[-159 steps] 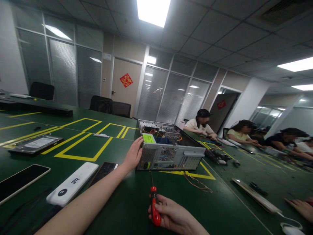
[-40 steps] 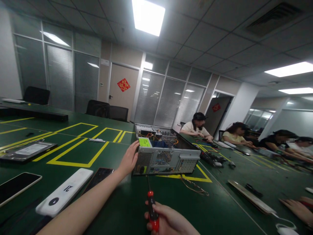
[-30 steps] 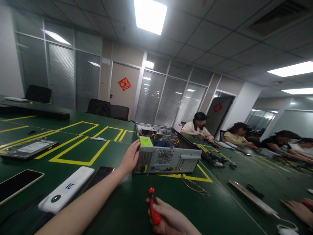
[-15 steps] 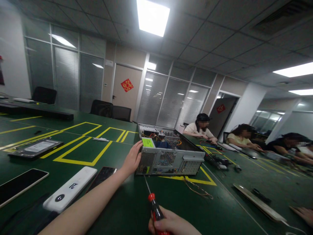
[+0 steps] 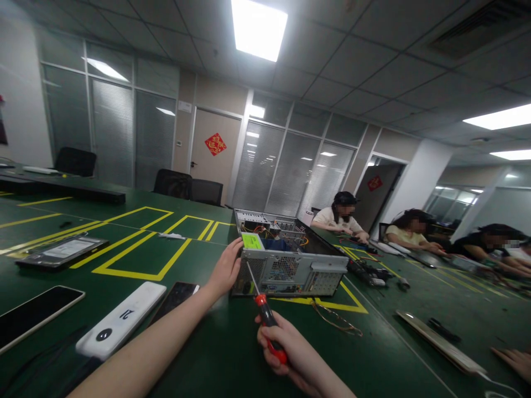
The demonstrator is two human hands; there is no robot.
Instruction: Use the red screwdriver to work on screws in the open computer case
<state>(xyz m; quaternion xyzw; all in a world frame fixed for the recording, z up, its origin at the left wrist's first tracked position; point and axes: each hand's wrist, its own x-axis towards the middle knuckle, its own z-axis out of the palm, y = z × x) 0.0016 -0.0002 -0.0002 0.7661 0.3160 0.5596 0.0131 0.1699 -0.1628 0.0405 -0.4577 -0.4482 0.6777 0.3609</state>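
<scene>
Computer case [image 5: 309,264], top open: sits flat on the green table [image 5: 226,342], slightly right of the middle of the view, with its perforated rear panel facing the camera. Shows a bright green label [image 5: 251,241] at the near left corner and coloured wiring [image 5: 306,241] inside.

Left hand [image 5: 225,269]: laid against the near left corner, just beside the label, with fingers extended and close together, fingertips at the top edge; impossible to tell if pinching that edge.

Right hand [image 5: 286,342]: curled closed around the handle of a red-and-black screwdriver [image 5: 267,318], in front of the case. Tilted, with the shaft pointing up and leftward at the left part of the rear panel; contact at the tip impossible to judge.

Left of the case, on the table: hard drive [image 5: 64,250], black-screened phone [image 5: 37,315], white device [image 5: 136,309] marked 21, and dark phone [image 5: 176,298] beside the left forearm.

Near the front right: thin wires [image 5: 338,323], crossing yellow tape [image 5: 359,307].

Farther right: person in a white top [image 5: 338,215], person in a yellow top [image 5: 409,235], both seated. At the right edge: co-worker's hand [image 5: 516,362].

Background: door [image 5: 209,182] with red diamond sign [image 5: 215,144].
</scene>
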